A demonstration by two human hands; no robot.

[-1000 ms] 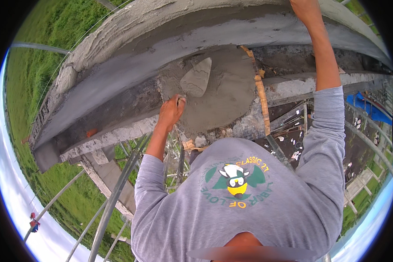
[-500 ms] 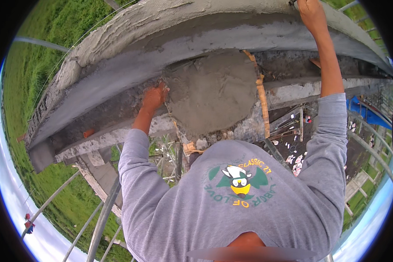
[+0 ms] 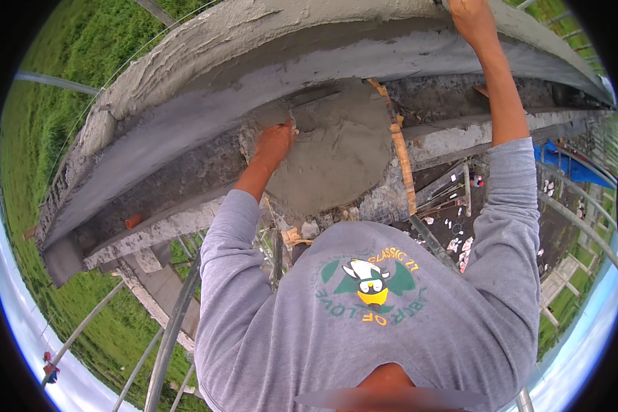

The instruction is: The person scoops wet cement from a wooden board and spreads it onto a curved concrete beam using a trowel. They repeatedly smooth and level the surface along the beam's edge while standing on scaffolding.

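Note:
A round heap of wet grey mortar [image 3: 340,154] lies on a board edged on the right by a wooden strip [image 3: 403,161]. My left hand [image 3: 276,142] is closed at the heap's left part, its fingers against the mortar; whatever it grips is hidden. Beyond the heap curves a concrete wall [image 3: 206,113] with a rough plastered top [image 3: 206,41]. Up at that top, on the right, my right hand [image 3: 471,19] has its fingers curled. The picture's upper edge cuts it off, and I cannot make out what it holds.
A concrete gutter channel [image 3: 165,185] runs along both sides of the board, with an orange pipe stub [image 3: 134,221] in it. Metal scaffold poles [image 3: 172,329] stand around me. Far below lie ground with scattered debris [image 3: 453,226], a blue tarp [image 3: 573,165] and grass [image 3: 69,123].
My left hand has moved right and slightly up, from the heap's left edge onto the mortar. My right hand has shifted a little left along the wall top.

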